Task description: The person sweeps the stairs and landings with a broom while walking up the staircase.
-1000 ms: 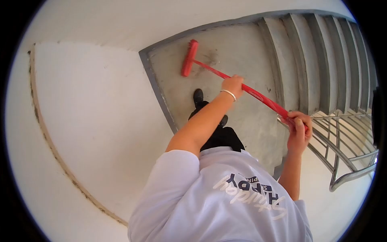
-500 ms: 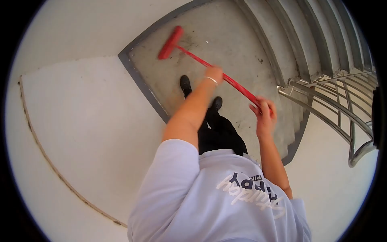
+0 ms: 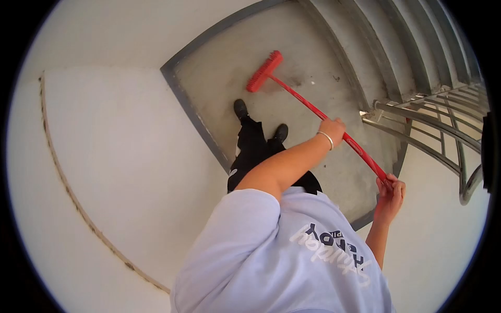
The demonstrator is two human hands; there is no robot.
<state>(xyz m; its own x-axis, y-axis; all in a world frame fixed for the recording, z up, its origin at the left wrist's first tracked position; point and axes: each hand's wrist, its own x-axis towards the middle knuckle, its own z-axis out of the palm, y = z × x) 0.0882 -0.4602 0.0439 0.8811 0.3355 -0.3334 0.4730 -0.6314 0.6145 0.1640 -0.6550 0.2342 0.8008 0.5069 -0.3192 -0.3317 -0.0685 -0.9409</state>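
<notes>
A red broom [image 3: 308, 104] slants across the landing, its wide bristled head [image 3: 265, 71] on the grey floor just beyond my shoes. My left hand [image 3: 332, 129], with a pale bracelet at the wrist, is wrapped around the middle of the handle. Near the upper end of the handle, my right hand [image 3: 390, 194] is closed on it with bent fingers. A small white scrap [image 3: 312, 82] and dark smudges lie on the floor to the right of the broom head.
Stairs [image 3: 386, 52] rise at the upper right, beside a metal railing [image 3: 433, 120]. A white wall [image 3: 125, 156] with a grey baseboard [image 3: 193, 115] borders the landing on the left. My black shoes [image 3: 240, 109] stand close to that baseboard.
The broom head has moved right and closer to my feet, away from the wall corner. Both hands have shifted right and nearer my body, still holding the handle.
</notes>
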